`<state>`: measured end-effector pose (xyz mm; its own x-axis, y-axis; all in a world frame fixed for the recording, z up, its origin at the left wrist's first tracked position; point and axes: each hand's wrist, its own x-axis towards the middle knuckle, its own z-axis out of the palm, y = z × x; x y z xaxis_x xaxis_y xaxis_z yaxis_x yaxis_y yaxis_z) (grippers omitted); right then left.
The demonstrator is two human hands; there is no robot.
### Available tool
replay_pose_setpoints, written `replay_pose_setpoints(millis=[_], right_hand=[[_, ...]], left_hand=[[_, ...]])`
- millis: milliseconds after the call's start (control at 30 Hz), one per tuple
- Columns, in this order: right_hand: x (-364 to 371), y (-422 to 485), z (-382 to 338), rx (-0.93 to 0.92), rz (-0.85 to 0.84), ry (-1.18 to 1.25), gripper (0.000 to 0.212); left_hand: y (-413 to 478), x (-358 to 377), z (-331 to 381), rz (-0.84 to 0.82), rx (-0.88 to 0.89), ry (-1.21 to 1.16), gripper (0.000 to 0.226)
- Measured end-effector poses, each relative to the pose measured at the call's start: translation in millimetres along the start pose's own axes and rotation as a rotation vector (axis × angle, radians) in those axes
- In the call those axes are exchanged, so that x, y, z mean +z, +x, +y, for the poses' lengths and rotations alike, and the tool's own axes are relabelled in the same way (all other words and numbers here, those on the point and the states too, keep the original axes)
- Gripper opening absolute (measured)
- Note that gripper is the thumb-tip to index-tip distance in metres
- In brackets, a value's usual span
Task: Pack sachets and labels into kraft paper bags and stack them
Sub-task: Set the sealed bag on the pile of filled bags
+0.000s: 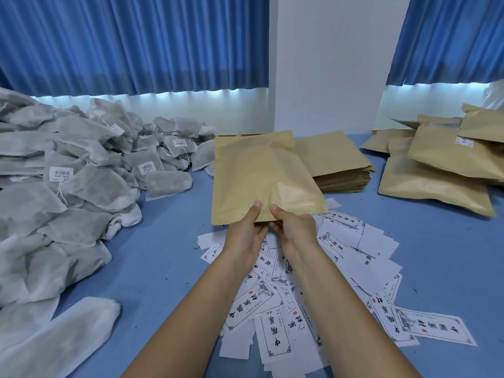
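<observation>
Nearest to us, a loose fan of printed labels (pixel 275 304) lies spread across the blue table (pixel 163 255), some face up, some blank side up. Just above them the two hands meet. The left hand (pixel 245 236) and the right hand (pixel 293 230) both pinch the near edge of a kraft bag (pixel 261 173), thumbs on top and fingers tucked underneath, the hands almost touching. The bag is lifted off the table and slopes away from the person, and its middle bulges a little, so my read is there's something inside already. Whether the near edge is open or pressed closed, I can't tell from here.

If this is the closing step, the trick is to slide the thumbs outward from the centre so the seam flattens evenly, with contents shaken to the far end first. If it's filling, part that edge wide before reaching for a label. Paper this light creases easily, so a gentle pinch is enough.

Beyond the bag sits a neat stack of flat bags (pixel 341 165). Off to the left, a big heap of grey sachets (pixel 68 173), several with barcode tags. On the right, the finished bags (pixel 436 173) are piled rather loosely; the stack wants squaring. Blue curtains (pixel 136 42) hang at the back.
</observation>
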<state>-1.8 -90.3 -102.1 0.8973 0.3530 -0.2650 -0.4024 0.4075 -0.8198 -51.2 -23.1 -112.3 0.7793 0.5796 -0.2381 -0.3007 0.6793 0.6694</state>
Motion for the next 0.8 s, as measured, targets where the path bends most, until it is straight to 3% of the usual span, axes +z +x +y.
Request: replay_pose_setpoints(millis=[133,400,533,800], right_hand=[[-4.2,5.5,-4.6,-0.03,0.054,0.006,0.012],[-1.1,-0.9,-4.6,-0.003,-0.031,0.066,0.017],[-1.3,0.7,-5.0,-0.042,0.023,0.032,0.018],[-3.0,0.4,-5.8,0.004,-0.034,0.054,0.019]], left_hand=[[-0.4,-3.1,3.6,0.098,0.088,-0.005,0.036],[0.0,-5.8,7.8,0.172,0.095,0.034,0.033],[-0.7,-3.4,6.5,0.142,0.059,0.111,0.017],[1.5,-7.9,11.0,0.237,0.094,0.178,0.021]])
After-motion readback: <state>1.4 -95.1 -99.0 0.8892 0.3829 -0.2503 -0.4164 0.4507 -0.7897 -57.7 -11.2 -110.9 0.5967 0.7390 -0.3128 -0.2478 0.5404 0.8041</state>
